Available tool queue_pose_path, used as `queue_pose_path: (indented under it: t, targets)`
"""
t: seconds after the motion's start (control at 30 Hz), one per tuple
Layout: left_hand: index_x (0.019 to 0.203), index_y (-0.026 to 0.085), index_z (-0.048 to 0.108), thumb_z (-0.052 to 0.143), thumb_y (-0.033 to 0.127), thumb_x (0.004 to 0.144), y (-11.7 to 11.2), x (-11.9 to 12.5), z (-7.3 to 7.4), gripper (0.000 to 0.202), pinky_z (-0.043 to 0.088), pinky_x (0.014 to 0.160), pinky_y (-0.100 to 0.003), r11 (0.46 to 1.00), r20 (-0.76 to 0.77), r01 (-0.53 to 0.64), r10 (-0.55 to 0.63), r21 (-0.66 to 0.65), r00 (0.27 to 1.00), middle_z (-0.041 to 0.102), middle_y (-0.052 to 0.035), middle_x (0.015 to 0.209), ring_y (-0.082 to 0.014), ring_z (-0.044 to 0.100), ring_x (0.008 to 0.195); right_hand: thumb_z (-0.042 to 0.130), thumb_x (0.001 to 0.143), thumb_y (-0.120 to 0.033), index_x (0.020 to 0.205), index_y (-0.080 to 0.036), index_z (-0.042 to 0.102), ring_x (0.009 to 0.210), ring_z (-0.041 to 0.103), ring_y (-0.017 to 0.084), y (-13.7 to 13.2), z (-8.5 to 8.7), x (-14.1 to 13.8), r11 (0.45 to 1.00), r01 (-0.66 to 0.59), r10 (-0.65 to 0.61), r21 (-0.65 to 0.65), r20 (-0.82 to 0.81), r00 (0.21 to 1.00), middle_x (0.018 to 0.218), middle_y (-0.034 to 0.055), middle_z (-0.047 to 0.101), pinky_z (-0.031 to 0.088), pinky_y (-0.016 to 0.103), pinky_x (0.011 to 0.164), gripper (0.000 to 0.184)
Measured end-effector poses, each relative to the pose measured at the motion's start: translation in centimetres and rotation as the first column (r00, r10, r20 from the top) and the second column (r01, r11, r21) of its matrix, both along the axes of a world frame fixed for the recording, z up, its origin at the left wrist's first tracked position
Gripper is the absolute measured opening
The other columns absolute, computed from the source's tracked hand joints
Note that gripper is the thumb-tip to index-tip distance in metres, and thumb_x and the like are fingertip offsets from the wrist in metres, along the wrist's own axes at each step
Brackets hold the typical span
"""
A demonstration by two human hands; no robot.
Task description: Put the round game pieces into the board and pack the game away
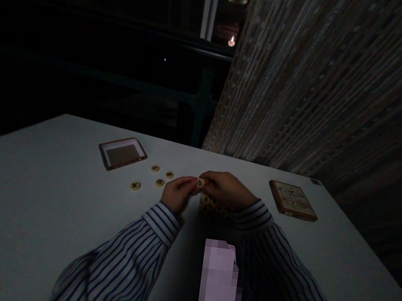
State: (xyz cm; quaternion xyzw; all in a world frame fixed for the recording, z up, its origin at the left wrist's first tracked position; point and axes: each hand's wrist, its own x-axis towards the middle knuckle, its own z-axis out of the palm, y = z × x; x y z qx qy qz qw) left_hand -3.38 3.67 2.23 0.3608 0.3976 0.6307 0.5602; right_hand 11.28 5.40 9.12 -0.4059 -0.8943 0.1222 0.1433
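Observation:
Both my hands meet over the middle of a pale table (32, 208). My left hand (177, 194) and my right hand (227, 189) pinch one small round wooden token (200, 183) between their fingertips. Under my right hand lies a patterned wooden board (211, 205), mostly hidden. Several more round tokens marked with dark crosses lie to the left, such as one token (135, 186) and another token (160, 182). Both arms wear blue-striped white sleeves.
An open shallow box tray (122, 153) lies at the back left of the tokens. A flat box lid with a printed picture (292, 200) lies at the right. A woven blind (334, 79) hangs behind the table; the room beyond is dark.

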Motion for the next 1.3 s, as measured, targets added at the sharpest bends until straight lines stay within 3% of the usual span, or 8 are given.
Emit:
queue_pose_path:
  t: [0.7,0.9,1.1,1.3]
  targets:
    - [0.074,0.012,0.066,0.073,0.029,0.052,0.1,0.0,-0.4,0.028,0.051,0.069,-0.030,1.000,0.007,0.014,-0.014,0.006,1.000,0.068,-0.0035,0.067,-0.0145,0.063,0.062,0.050,0.080,-0.031,0.101,-0.016,0.058,0.091,0.053,0.017,-0.3,0.6,-0.3,0.990,-0.042,0.024,0.135,0.133,0.991,0.096,0.0076,0.062,0.037,0.026,0.076,0.028]
    - [0.075,0.011,0.065,0.069,0.032,0.057,0.0,-0.1,-0.3,0.028,0.050,0.066,-0.029,0.999,-0.162,-0.043,0.045,0.017,0.986,0.067,-0.0039,0.064,-0.0148,0.062,0.062,0.048,0.080,-0.033,0.102,-0.016,0.058,0.089,0.054,0.017,-0.2,0.7,0.1,0.987,0.009,-0.035,0.157,0.161,0.986,0.096,0.0077,0.062,0.037,0.026,0.076,0.029]
    - [0.079,0.012,0.066,0.062,0.035,0.064,0.1,-0.2,-1.5,0.027,0.049,0.066,-0.027,0.993,-0.431,-0.065,0.101,0.098,0.897,0.068,-0.0061,0.073,-0.0157,0.061,0.069,0.046,0.080,-0.033,0.103,-0.018,0.058,0.090,0.056,0.017,0.0,1.0,0.7,0.987,0.087,-0.118,0.134,0.248,0.961,0.098,0.0068,0.063,0.037,0.025,0.076,0.030]
    - [0.081,0.014,0.066,0.059,0.035,0.067,0.0,-0.2,-1.6,0.026,0.049,0.069,-0.029,0.993,-0.523,-0.042,0.096,0.114,0.847,0.068,-0.0056,0.075,-0.0170,0.062,0.073,0.041,0.081,-0.038,0.102,-0.021,0.059,0.088,0.057,0.019,0.4,0.3,1.2,0.988,0.114,-0.148,0.108,0.388,0.910,0.098,0.0067,0.064,0.037,0.026,0.071,0.032]
